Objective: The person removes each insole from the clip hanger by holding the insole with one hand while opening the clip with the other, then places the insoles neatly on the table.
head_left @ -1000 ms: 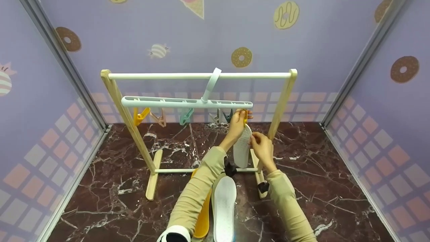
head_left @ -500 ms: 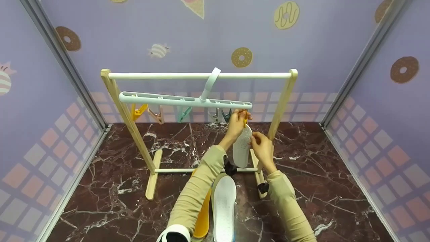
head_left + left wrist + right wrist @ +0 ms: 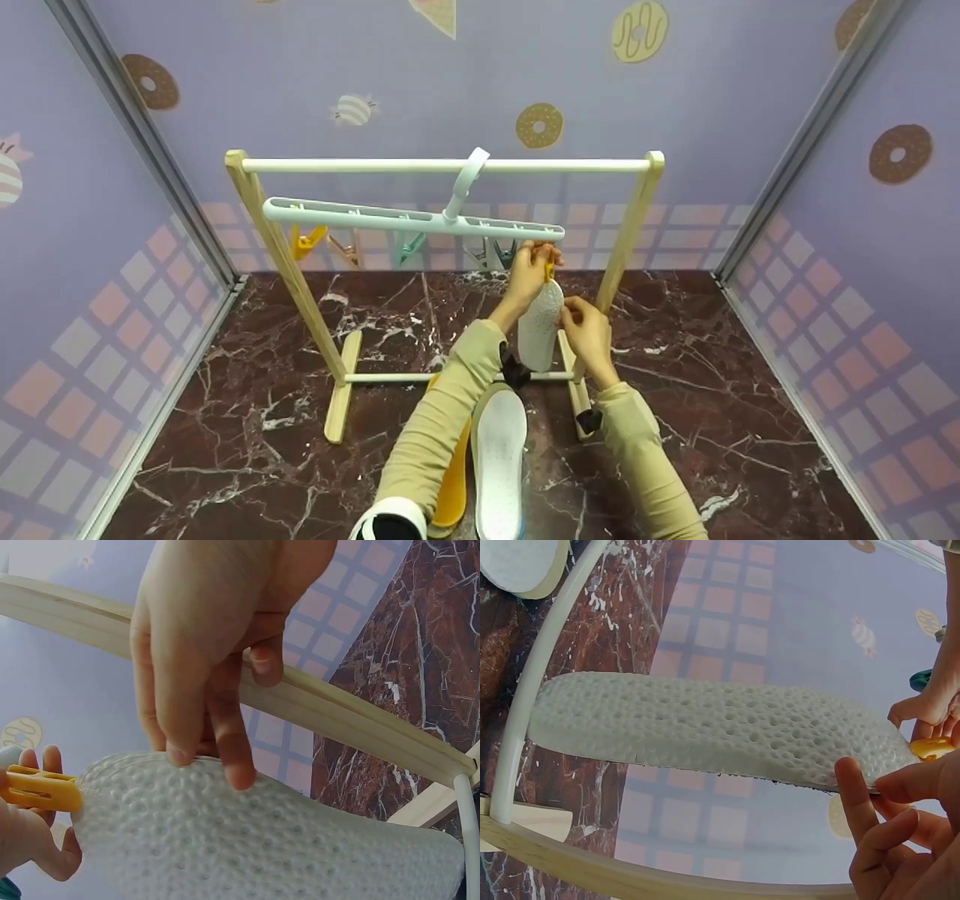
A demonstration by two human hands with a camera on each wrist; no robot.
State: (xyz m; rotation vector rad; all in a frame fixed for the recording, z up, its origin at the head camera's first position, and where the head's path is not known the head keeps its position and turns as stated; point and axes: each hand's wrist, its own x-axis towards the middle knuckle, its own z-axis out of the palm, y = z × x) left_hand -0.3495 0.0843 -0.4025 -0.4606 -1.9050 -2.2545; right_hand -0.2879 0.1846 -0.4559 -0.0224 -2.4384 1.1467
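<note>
A white dimpled insole [image 3: 540,334] hangs upright with its top edge at a yellow clothespin [image 3: 550,271], below the right end of a pale clip hanger [image 3: 360,216]. My left hand [image 3: 528,277] grips that clothespin, its fingers partly hiding it. With thumb and fingers, my right hand [image 3: 589,334] pinches the insole's edge near the top. Up close in the left wrist view, the insole [image 3: 247,832] shows its bumpy face, and the clothespin [image 3: 46,790] meets its end.
The hanger hooks over the rail [image 3: 360,164] of a wooden rack [image 3: 289,270]. Several other clothespins, including a yellow one [image 3: 307,241] and a teal one [image 3: 410,247], dangle from it. White insoles [image 3: 501,465] and an orange insole [image 3: 451,487] lie on the dark marbled floor [image 3: 247,450].
The hanger has tilted further, its left end rising and its clothespins swinging left. Both hands stay at nearly the same spots on the clothespin and insole.
</note>
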